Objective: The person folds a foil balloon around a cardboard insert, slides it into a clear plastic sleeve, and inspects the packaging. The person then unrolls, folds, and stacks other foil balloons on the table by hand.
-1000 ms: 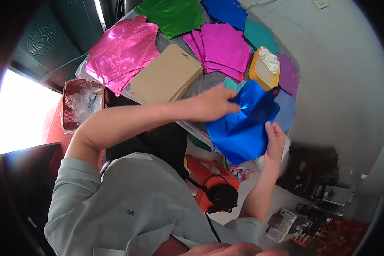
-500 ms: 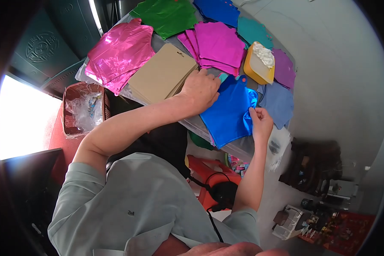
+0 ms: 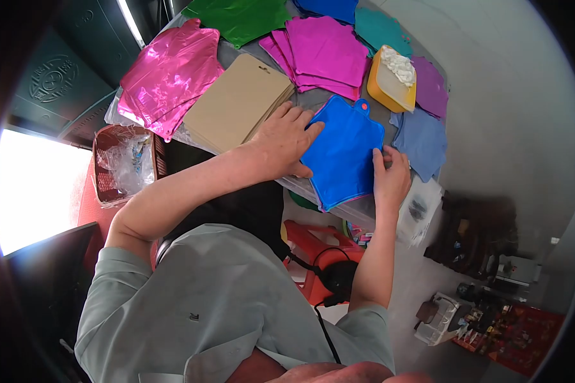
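A flat blue foil balloon [image 3: 345,153] with a small tab and a red dot at its top lies at the near edge of the table, on top of other pieces whose pink edges peek out. My left hand [image 3: 282,142] rests with fingers spread along its left edge. At its right edge, my right hand [image 3: 391,175] touches the foil, thumb and fingers slightly curled and apart. A stack of tan cardboard sheets [image 3: 236,102] lies just left of my left hand.
Around the grey table lie pink foil [image 3: 172,76], green foil [image 3: 239,19], magenta foil [image 3: 329,51], teal foil [image 3: 382,30], purple foil [image 3: 431,86] and grey-blue foil [image 3: 421,143]. A yellow tub [image 3: 390,89] holds something white. A basket [image 3: 105,182] with plastic wrap stands left; a red stool [image 3: 319,249] is below.
The blue balloon, lifted and creased at its right edge before, now lies flat. My right hand's pinch has loosened, and my left hand has moved slightly left with its fingers spread.
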Motion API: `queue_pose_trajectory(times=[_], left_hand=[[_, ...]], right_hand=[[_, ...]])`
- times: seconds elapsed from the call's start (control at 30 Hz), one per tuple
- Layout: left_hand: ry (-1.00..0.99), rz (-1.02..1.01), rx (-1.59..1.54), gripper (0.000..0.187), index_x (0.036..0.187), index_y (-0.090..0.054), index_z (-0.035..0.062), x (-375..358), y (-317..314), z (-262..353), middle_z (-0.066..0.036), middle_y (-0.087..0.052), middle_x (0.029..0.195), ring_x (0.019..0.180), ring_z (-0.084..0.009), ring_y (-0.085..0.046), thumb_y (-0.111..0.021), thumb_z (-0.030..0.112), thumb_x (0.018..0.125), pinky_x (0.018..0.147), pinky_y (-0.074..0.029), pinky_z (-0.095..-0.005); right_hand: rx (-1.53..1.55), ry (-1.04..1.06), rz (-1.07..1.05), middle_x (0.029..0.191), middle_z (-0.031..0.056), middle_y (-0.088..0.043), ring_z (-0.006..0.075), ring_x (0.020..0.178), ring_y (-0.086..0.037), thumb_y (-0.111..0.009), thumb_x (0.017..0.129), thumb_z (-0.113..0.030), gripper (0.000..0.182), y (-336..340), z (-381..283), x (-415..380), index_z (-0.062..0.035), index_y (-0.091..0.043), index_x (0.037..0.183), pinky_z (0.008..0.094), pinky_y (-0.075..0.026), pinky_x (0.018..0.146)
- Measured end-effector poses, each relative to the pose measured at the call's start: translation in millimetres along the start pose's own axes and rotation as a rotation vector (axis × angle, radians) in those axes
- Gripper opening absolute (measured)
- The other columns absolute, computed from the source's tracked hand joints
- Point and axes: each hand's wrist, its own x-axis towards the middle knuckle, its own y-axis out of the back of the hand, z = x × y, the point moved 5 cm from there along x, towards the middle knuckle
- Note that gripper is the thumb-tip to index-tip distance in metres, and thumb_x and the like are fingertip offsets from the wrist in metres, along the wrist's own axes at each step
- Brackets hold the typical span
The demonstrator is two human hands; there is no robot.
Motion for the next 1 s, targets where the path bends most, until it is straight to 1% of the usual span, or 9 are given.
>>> queue_pose_trajectory(times=[0.23, 0.37, 0.43, 0.5, 0.63, 0.73, 0.83, 0.9, 1.0], left_hand=[[-0.012, 0.074, 0.073, 0.094, 0.151, -0.058, 0.0008, -4.6, 4.0, 0.6, -0.023, -0.063, 0.143, 0.142, -0.0407, -0.057, -0.091, 0.058, 0.083, 0.129, -0.037, -0.0540], [-0.052, 0.245, -0.058, 0.072, 0.143, -0.065, -0.0011, -17.0, 50.3, 7.6, -0.019, -0.069, 0.132, 0.132, -0.0394, -0.065, -0.086, 0.046, 0.092, 0.119, -0.047, -0.0505], [-0.044, 0.300, -0.523, 0.049, 0.136, -0.073, -0.0006, -23.8, 98.3, 7.0, -0.018, -0.075, 0.128, 0.124, -0.0396, -0.070, -0.079, 0.034, 0.101, 0.109, -0.056, -0.0486], [-0.161, 0.564, -0.689, 0.029, 0.119, -0.082, 0.0036, -44.9, 147.6, 15.6, -0.014, -0.080, 0.111, 0.107, -0.0366, -0.076, -0.076, 0.028, 0.103, 0.096, -0.062, -0.0458], [-0.268, 0.611, -0.620, 0.020, 0.109, -0.086, 0.0081, -93.1, 223.3, 62.6, -0.011, -0.082, 0.106, 0.098, -0.0293, -0.078, -0.077, 0.024, 0.099, 0.085, -0.064, -0.0410], [-0.129, 0.654, -0.741, 0.020, 0.106, -0.086, 0.0075, -118.8, 234.1, 76.2, -0.008, -0.082, 0.107, 0.093, -0.0258, -0.077, -0.076, 0.019, 0.092, 0.080, -0.064, -0.0394], [-0.084, 0.616, -0.614, 0.020, 0.106, -0.086, 0.0075, -135.6, 236.6, 61.8, -0.009, -0.082, 0.108, 0.093, -0.0261, -0.077, -0.076, 0.018, 0.092, 0.081, -0.064, -0.0397], [-0.001, 0.565, -0.532, 0.020, 0.106, -0.086, 0.0075, -162.9, 257.2, 7.7, -0.009, -0.081, 0.108, 0.093, -0.0263, -0.077, -0.076, 0.018, 0.092, 0.081, -0.064, -0.0400], [-0.039, 0.494, -0.520, 0.020, 0.107, -0.086, 0.0075, -157.3, 251.2, 6.6, -0.009, -0.081, 0.108, 0.094, -0.0266, -0.076, -0.076, 0.018, 0.092, 0.082, -0.064, -0.0403]], right_hand=[[-0.044, 0.048, 0.034, 0.109, 0.0103, -0.076, 0.0289, 0.091, -0.075, -0.076, 0.106, -0.034, 0.033, 11.2, -9.0, 0.9, -0.0066, -0.082, 0.125, 0.0431, -0.058, 0.085], [0.101, 0.126, 0.004, 0.106, 0.0110, -0.077, 0.0287, 0.092, -0.076, -0.076, 0.107, -0.030, 0.030, 23.0, -56.2, 24.5, -0.0056, -0.081, 0.123, 0.0411, -0.058, 0.085], [0.173, 0.145, -0.016, 0.106, 0.0114, -0.077, 0.0287, 0.092, -0.076, -0.076, 0.107, -0.028, 0.028, 25.7, -83.4, 39.6, -0.0052, -0.081, 0.123, 0.0404, -0.058, 0.085], [0.263, 0.426, 0.007, 0.103, 0.0121, -0.077, 0.0296, 0.092, -0.076, -0.076, 0.106, -0.022, 0.023, 18.4, -129.7, 54.0, -0.0046, -0.080, 0.121, 0.0385, -0.058, 0.085], [0.261, 0.861, 0.075, 0.107, 0.0119, -0.079, 0.0334, 0.103, -0.076, -0.073, 0.106, -0.019, 0.018, -25.6, -214.5, 84.5, -0.0068, -0.079, 0.118, 0.0449, -0.060, 0.089], [0.156, 0.963, 0.020, 0.113, 0.0106, -0.079, 0.0333, 0.112, -0.075, -0.071, 0.104, -0.017, 0.022, -78.7, -256.4, 108.3, -0.0077, -0.079, 0.123, 0.0481, -0.060, 0.094], [0.122, 1.122, 0.004, 0.114, 0.0181, -0.075, 0.0399, 0.114, -0.069, -0.066, 0.106, -0.022, 0.024, -110.8, -298.3, 139.8, -0.0051, -0.078, 0.117, 0.0516, -0.057, 0.097], [-0.054, 1.156, -0.032, 0.110, 0.0103, -0.075, 0.0330, 0.108, -0.069, -0.064, 0.095, -0.014, 0.023, -126.7, -320.1, 135.3, -0.0128, -0.079, 0.111, 0.0470, -0.058, 0.091], [-0.089, 1.226, -0.007, 0.108, 0.0107, -0.074, 0.0324, 0.109, -0.070, -0.063, 0.095, -0.016, 0.018, -152.6, -333.4, 129.2, -0.0109, -0.078, 0.104, 0.0463, -0.058, 0.092]])
